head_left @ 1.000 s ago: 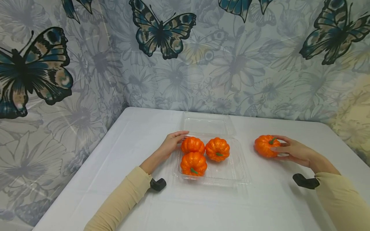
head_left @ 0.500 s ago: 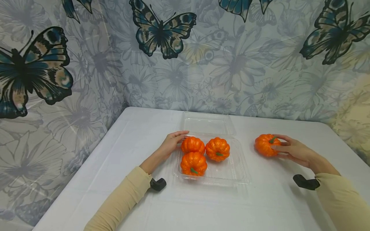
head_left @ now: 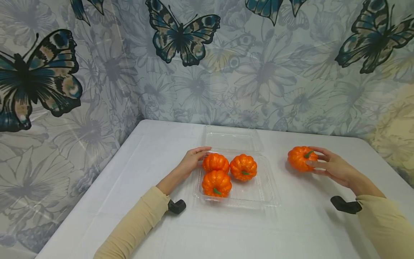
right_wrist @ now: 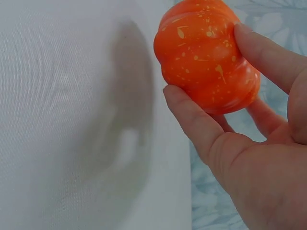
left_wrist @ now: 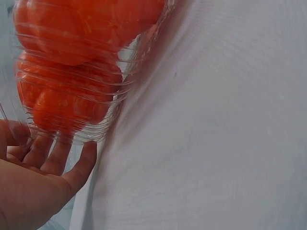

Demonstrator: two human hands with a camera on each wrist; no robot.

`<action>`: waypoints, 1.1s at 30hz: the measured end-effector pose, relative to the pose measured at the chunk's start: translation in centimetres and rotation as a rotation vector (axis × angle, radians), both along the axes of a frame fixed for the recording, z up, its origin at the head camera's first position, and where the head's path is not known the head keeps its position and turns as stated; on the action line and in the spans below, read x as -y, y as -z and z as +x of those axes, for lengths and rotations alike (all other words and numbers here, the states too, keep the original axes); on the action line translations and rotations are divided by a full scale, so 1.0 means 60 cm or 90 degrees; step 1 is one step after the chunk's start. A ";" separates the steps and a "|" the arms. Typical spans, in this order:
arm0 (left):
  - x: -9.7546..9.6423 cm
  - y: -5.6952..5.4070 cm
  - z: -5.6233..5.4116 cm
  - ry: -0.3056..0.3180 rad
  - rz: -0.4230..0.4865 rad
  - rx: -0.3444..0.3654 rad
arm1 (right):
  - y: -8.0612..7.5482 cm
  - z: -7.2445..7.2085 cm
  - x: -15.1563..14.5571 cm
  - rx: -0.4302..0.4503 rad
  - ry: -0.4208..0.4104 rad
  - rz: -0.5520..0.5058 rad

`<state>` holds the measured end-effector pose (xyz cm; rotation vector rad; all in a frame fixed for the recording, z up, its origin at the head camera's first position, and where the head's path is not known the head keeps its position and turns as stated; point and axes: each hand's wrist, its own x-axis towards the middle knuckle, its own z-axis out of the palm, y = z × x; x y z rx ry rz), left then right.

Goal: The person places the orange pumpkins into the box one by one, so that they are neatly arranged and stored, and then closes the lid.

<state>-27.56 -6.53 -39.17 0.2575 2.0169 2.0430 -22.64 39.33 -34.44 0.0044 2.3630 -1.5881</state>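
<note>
My right hand holds a small orange toy pumpkin with a green stem, at the right of the table. In the right wrist view, its fingers and thumb pinch the pumpkin around its sides, and it is raised off the cloth above its shadow. My left hand rests against the left side of a clear plastic clamshell box, fingertips touching its ribbed wall in the left wrist view. Inside the box sit three more pumpkins: back left, front left and back right.
The box's clear lid lies folded back behind it, near the table's far edge. A white cloth covers the table. Patterned butterfly fabric hangs behind and to the left.
My right hand has lifted the pumpkin slightly off the table, moving a little up and to the right. My left hand and the box with its pumpkins have stayed put.
</note>
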 end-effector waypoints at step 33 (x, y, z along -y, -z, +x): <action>0.000 0.002 -0.002 -0.001 -0.002 -0.002 | -0.042 0.030 0.058 -0.127 -0.049 0.045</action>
